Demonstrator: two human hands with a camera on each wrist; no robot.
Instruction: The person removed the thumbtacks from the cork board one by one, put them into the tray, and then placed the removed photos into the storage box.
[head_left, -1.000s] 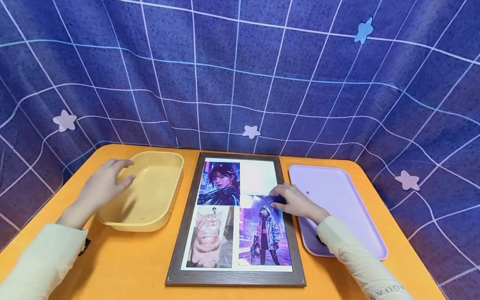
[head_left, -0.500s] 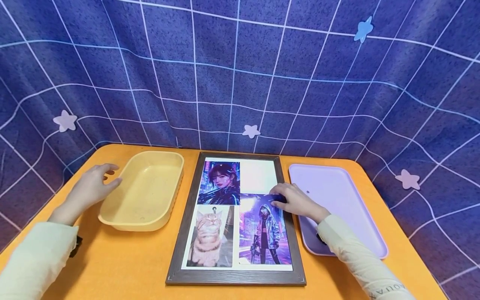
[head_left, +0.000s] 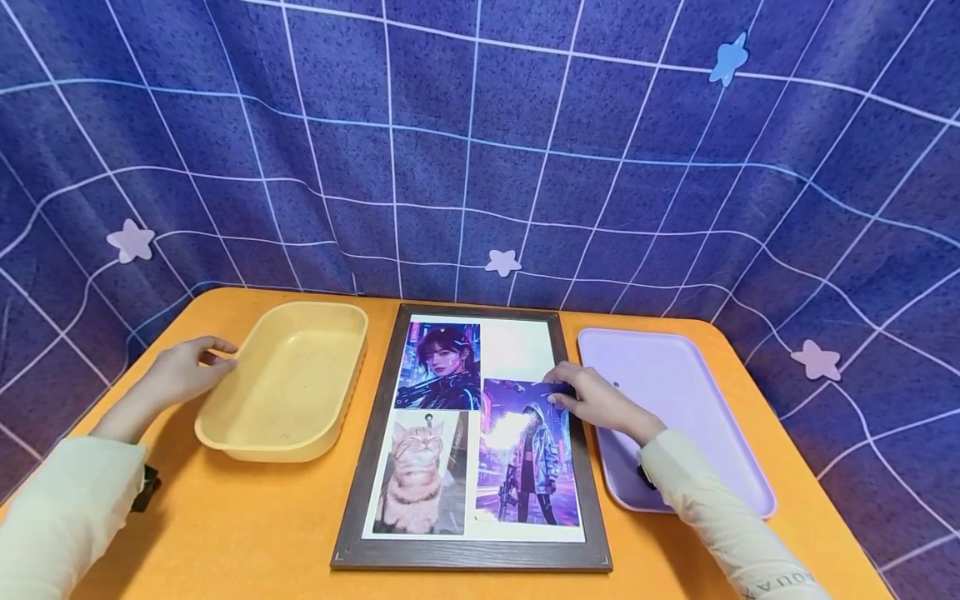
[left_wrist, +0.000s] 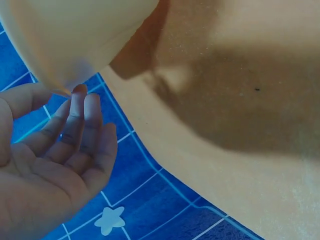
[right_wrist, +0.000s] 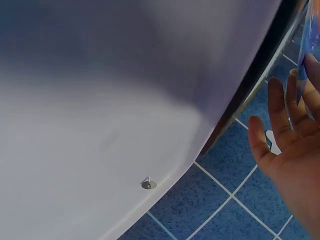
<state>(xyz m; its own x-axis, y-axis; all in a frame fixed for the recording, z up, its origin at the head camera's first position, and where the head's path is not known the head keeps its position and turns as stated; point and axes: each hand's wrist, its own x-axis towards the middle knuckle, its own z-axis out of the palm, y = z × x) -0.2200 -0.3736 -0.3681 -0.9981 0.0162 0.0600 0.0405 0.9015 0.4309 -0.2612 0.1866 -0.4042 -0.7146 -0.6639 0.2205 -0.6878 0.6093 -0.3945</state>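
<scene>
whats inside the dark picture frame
Inside the dark frame: a portrait card at far left, a cat card at near left and white backing at far right. The right hand pinches a hooded-figure card over the near right. Whatever lies beneath the cards is covered.

Curtained booth: gridded blue drapes (head_left: pixel 431 171) behind an orange table (head_left: pixel 255 521).

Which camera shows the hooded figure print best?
The head view: the hooded-figure print shows nearly whole, one corner behind the right hand. The right wrist view catches only a sliver at the fingers; the left wrist view, none.
</scene>
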